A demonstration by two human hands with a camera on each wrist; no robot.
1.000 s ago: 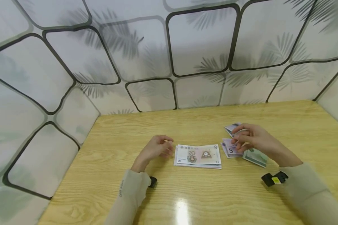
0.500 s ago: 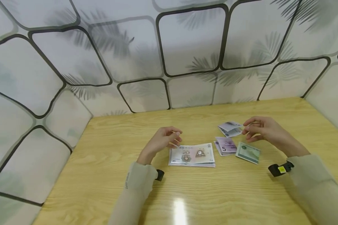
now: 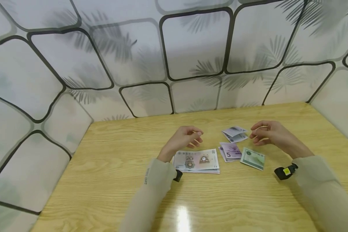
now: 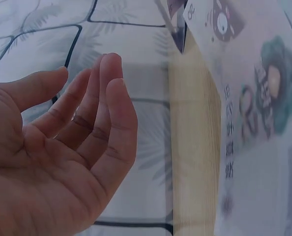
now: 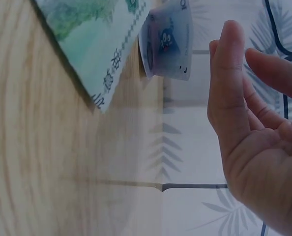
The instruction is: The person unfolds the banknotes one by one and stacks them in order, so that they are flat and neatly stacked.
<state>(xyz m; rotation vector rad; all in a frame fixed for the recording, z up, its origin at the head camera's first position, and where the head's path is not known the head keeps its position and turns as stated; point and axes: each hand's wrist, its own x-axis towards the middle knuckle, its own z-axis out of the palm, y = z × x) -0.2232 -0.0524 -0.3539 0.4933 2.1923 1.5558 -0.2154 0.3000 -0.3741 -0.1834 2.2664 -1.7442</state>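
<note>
A flat stack of 20 banknotes [image 3: 195,160] lies on the table in the head view. My left hand [image 3: 186,139] hovers over its far left edge with loosely bent fingers; the palm [image 4: 52,162] holds nothing in the left wrist view. To the right of the stack is a folded purple 5 note [image 3: 231,150], with a folded bluish-purple note [image 3: 235,133] beyond it, its upper flap raised. A green note [image 3: 253,158] sits to the right of the purple one. My right hand [image 3: 268,133] is in the air beside the folded bluish note, fingers relaxed; its palm [image 5: 264,162] is bare.
The wooden table [image 3: 110,180] runs back to a wall [image 3: 133,58] with a dark-lined stone and leaf pattern. Black wrist cameras [image 3: 285,172] sit at the cuffs of both light sleeves [image 3: 316,180].
My left hand has moved right and away from me, from beside the stack to above its far edge. The right hand has drawn back rightward from the folded notes. The head view has turned slightly right.
</note>
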